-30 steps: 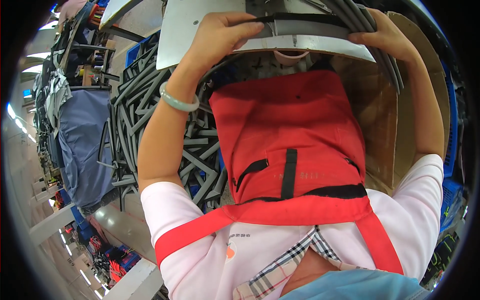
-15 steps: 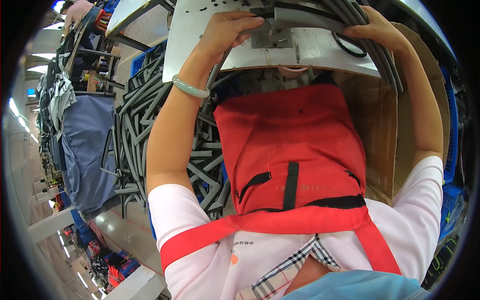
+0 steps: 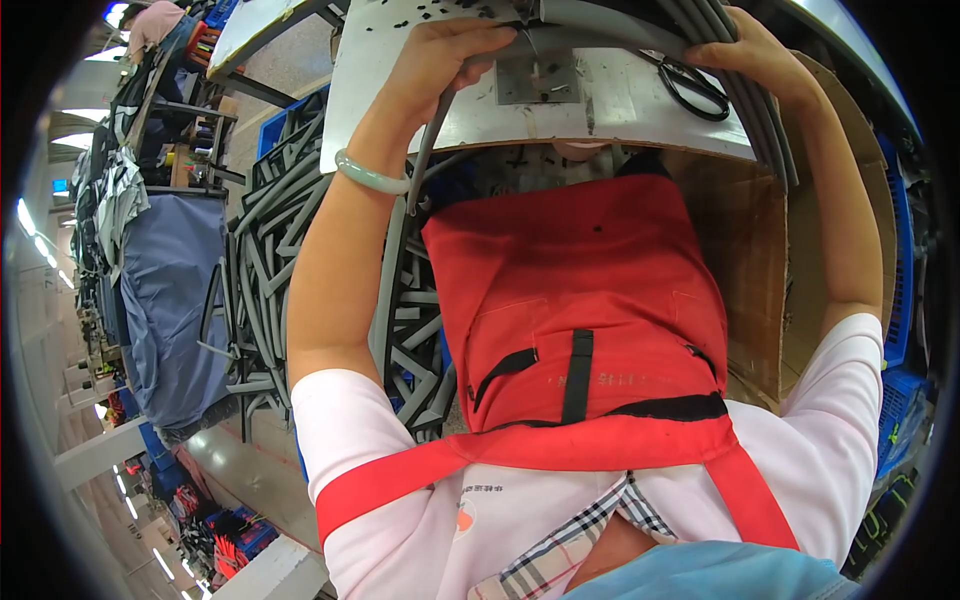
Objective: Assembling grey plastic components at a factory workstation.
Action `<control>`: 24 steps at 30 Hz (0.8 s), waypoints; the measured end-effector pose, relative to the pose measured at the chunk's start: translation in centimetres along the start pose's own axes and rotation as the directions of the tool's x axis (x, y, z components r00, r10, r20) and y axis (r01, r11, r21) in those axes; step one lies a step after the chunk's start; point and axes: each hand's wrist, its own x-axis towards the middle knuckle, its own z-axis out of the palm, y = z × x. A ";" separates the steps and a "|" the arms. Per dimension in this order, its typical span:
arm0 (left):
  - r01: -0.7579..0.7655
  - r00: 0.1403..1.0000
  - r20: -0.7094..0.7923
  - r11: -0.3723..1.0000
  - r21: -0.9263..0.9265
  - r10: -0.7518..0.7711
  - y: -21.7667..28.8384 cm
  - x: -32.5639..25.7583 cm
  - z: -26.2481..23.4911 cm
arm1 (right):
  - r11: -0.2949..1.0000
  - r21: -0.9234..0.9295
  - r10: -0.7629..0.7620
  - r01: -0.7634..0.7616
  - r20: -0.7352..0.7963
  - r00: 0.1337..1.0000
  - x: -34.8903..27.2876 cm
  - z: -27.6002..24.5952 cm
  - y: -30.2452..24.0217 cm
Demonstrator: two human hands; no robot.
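At the white work table, my left hand (image 3: 440, 62) pinches a grey foam-like strip (image 3: 428, 150) whose end hangs over the table's front edge. My right hand (image 3: 748, 58) is closed round a bundle of long grey strips (image 3: 768, 130) that droop past the table's right side. One wide grey strip (image 3: 610, 28) curves leftward from that bundle along the top of the picture, toward my left fingertips. Below it, a small metal plate (image 3: 540, 82) is set on the table. Black-handled scissors (image 3: 692, 92) lie near my right hand.
Dark scraps (image 3: 430, 12) are scattered on the table (image 3: 370, 120). Left of me, a blue bin overflows with cut grey strips (image 3: 275, 250). A cardboard box (image 3: 745, 260) stands at the right, with blue crates (image 3: 895, 420) beyond. A person (image 3: 155, 25) is at the far left.
The wide strip has shifted up and away, uncovering more of the scissors and metal plate. My left hand has moved slightly left; my right still grips the bundle.
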 end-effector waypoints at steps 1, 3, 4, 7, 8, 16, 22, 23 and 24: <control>-0.016 1.000 0.025 1.000 -0.003 0.016 0.0 0.3 -0.2 | 1.000 0.004 -0.003 0.003 0.002 1.000 0.2 -0.1 0.2; -0.020 0.999 0.038 1.000 -0.011 0.021 -0.3 0.7 -0.4 | 1.000 0.007 -0.004 0.004 -0.002 1.000 0.2 -0.2 0.6; -0.019 0.999 0.035 1.000 -0.017 0.019 -0.1 0.6 -0.4 | 0.999 -0.001 -0.039 0.039 -0.011 0.999 0.6 0.0 0.8; -0.025 0.999 -0.030 1.000 -0.008 0.025 0.1 -0.6 0.2 | 0.998 -0.014 -0.060 0.060 -0.026 0.998 0.3 0.1 1.0; -0.024 1.000 -0.013 1.000 -0.008 0.024 0.1 -0.5 0.3 | 0.999 -0.022 -0.042 0.041 -0.035 0.999 -0.5 0.1 0.8; -0.008 0.970 -0.244 0.999 -0.050 -0.005 -4.5 -2.1 -5.9 | 0.817 0.577 0.267 -0.026 -0.337 0.903 -10.1 0.0 -1.1; 0.026 0.896 -0.435 0.966 0.257 0.091 -10.2 -3.5 -2.8 | 0.354 0.930 0.046 -0.105 0.094 0.994 -14.8 11.1 9.6; 0.028 0.872 -0.476 0.957 0.287 0.117 -10.8 -3.1 -2.5 | 0.389 0.915 0.078 -0.106 0.082 0.994 -15.8 13.9 9.9; 0.007 0.866 -0.478 0.950 0.311 0.150 -10.7 -2.7 -2.2 | 0.378 0.911 0.153 -0.166 0.115 0.981 -17.6 16.1 9.7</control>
